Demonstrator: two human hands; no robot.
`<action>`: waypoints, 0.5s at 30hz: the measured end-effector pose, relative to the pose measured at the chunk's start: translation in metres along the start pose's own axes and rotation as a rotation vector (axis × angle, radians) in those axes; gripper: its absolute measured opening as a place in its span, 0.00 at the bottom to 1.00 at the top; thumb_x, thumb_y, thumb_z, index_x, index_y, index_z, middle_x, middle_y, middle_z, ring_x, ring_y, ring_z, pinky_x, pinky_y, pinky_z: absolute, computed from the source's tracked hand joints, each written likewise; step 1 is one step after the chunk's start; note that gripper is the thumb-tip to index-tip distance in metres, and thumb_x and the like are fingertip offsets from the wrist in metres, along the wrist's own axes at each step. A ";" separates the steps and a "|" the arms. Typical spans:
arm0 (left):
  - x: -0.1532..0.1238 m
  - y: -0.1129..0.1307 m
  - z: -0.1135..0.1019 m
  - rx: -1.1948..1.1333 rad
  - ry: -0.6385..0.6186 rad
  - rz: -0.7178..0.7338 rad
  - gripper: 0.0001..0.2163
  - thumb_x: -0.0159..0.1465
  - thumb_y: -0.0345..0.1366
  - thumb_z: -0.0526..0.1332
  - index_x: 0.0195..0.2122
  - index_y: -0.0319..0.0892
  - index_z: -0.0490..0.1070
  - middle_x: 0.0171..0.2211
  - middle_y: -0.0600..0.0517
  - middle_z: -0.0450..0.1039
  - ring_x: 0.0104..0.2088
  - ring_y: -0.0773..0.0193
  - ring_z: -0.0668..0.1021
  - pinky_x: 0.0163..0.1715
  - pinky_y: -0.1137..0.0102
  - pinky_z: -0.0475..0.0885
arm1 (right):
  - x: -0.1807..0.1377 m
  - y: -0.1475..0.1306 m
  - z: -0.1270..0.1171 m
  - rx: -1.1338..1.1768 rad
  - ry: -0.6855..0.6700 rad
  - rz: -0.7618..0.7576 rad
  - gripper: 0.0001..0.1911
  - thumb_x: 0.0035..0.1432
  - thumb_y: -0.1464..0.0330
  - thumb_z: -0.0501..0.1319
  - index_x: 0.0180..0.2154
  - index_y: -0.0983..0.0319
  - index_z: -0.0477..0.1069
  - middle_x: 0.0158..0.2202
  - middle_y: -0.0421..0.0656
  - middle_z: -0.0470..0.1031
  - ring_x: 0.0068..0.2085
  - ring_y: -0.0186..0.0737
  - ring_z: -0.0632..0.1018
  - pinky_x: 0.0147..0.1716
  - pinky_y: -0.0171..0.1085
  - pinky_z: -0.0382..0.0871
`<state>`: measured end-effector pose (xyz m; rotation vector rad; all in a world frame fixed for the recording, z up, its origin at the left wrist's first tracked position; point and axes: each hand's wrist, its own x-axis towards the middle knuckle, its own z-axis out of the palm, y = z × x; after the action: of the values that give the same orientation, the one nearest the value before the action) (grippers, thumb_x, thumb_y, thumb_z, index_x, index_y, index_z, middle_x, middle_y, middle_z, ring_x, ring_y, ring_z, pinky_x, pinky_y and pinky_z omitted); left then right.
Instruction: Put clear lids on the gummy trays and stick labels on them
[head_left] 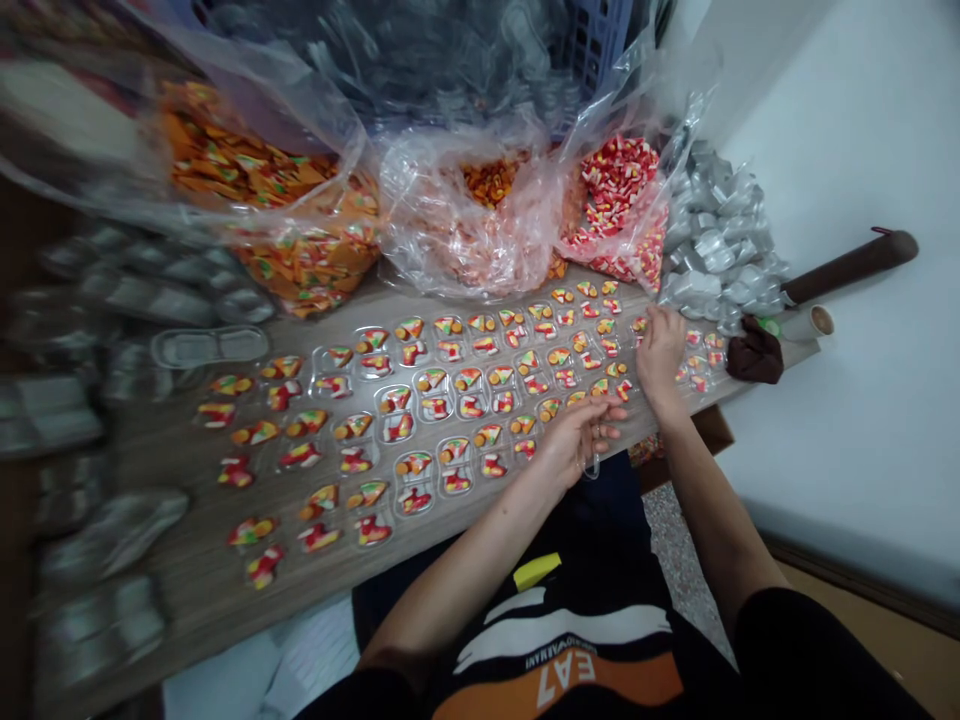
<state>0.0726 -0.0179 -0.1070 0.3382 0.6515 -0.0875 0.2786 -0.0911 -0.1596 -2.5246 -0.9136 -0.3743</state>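
Rows of clear plastic trays (397, 413) lie along the table, with small red-and-yellow and orange pieces in their two compartments. My left hand (582, 437) is over the front edge of the rows, its index finger reaching toward a tray. A clear curved plastic piece (592, 467) shows below its partly curled fingers and seems to be held there. My right hand (661, 348) is farther right, fingers bent down among the trays. Its palm side is hidden, so what its fingertips grip cannot be made out.
Behind the rows stand plastic bags of orange triangular pieces (307, 260), small orange pieces (491, 183) and red-and-white pieces (619, 185). Clear plastic packs (724, 240) are heaped at right, beside a brown cloth (754, 352) and a cup (814, 322). More empty trays (210, 346) lie left.
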 end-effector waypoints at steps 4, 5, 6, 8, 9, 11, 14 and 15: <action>-0.003 0.001 -0.001 -0.013 -0.005 0.009 0.06 0.62 0.29 0.62 0.38 0.35 0.77 0.33 0.45 0.80 0.23 0.71 0.76 0.18 0.79 0.61 | -0.030 -0.002 -0.009 -0.045 -0.159 -0.163 0.28 0.72 0.62 0.41 0.68 0.62 0.56 0.69 0.52 0.60 0.72 0.50 0.56 0.68 0.58 0.52; -0.003 0.001 0.000 -0.015 -0.004 0.008 0.06 0.62 0.29 0.62 0.38 0.35 0.77 0.33 0.46 0.80 0.23 0.71 0.76 0.18 0.79 0.61 | -0.034 -0.001 -0.010 -0.046 -0.186 -0.164 0.29 0.72 0.61 0.41 0.69 0.62 0.54 0.70 0.51 0.58 0.72 0.50 0.54 0.69 0.58 0.52; -0.004 0.001 0.000 -0.016 -0.003 0.006 0.06 0.62 0.29 0.61 0.38 0.35 0.77 0.33 0.46 0.79 0.23 0.71 0.76 0.18 0.79 0.61 | -0.036 0.001 -0.010 -0.037 -0.201 -0.150 0.29 0.72 0.60 0.41 0.69 0.62 0.54 0.70 0.51 0.58 0.72 0.50 0.54 0.69 0.58 0.52; -0.004 0.001 0.000 -0.015 0.005 0.000 0.07 0.63 0.29 0.61 0.38 0.35 0.77 0.32 0.46 0.79 0.23 0.71 0.76 0.17 0.79 0.61 | -0.035 0.005 -0.009 0.007 -0.206 -0.105 0.30 0.72 0.58 0.41 0.69 0.62 0.56 0.70 0.52 0.58 0.72 0.50 0.56 0.69 0.58 0.53; -0.004 0.001 0.001 -0.013 0.010 -0.002 0.07 0.63 0.29 0.60 0.38 0.35 0.77 0.32 0.46 0.79 0.23 0.71 0.76 0.17 0.79 0.61 | -0.032 0.007 -0.009 0.036 -0.206 -0.084 0.29 0.72 0.58 0.42 0.68 0.62 0.57 0.70 0.52 0.59 0.71 0.50 0.58 0.68 0.57 0.54; -0.004 0.001 0.002 -0.007 0.015 -0.002 0.07 0.63 0.29 0.60 0.38 0.35 0.77 0.32 0.46 0.79 0.23 0.71 0.76 0.17 0.80 0.61 | -0.027 0.010 -0.008 0.082 -0.204 -0.053 0.29 0.72 0.57 0.43 0.66 0.63 0.61 0.69 0.53 0.61 0.69 0.50 0.62 0.67 0.55 0.58; -0.003 0.001 0.003 0.004 0.018 0.000 0.06 0.63 0.29 0.60 0.37 0.35 0.77 0.32 0.46 0.79 0.22 0.71 0.76 0.17 0.80 0.61 | -0.020 0.011 -0.008 0.090 -0.197 -0.028 0.28 0.71 0.57 0.45 0.63 0.64 0.66 0.66 0.54 0.66 0.66 0.51 0.67 0.65 0.54 0.62; -0.003 0.001 0.003 0.007 0.020 0.000 0.06 0.63 0.29 0.60 0.37 0.35 0.77 0.32 0.46 0.79 0.22 0.71 0.76 0.17 0.80 0.61 | -0.018 0.011 -0.009 0.079 -0.202 -0.031 0.28 0.71 0.57 0.45 0.63 0.64 0.66 0.66 0.54 0.66 0.66 0.51 0.68 0.65 0.53 0.63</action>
<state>0.0722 -0.0176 -0.1029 0.3458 0.6716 -0.0868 0.2714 -0.1130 -0.1625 -2.5105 -1.0220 -0.0904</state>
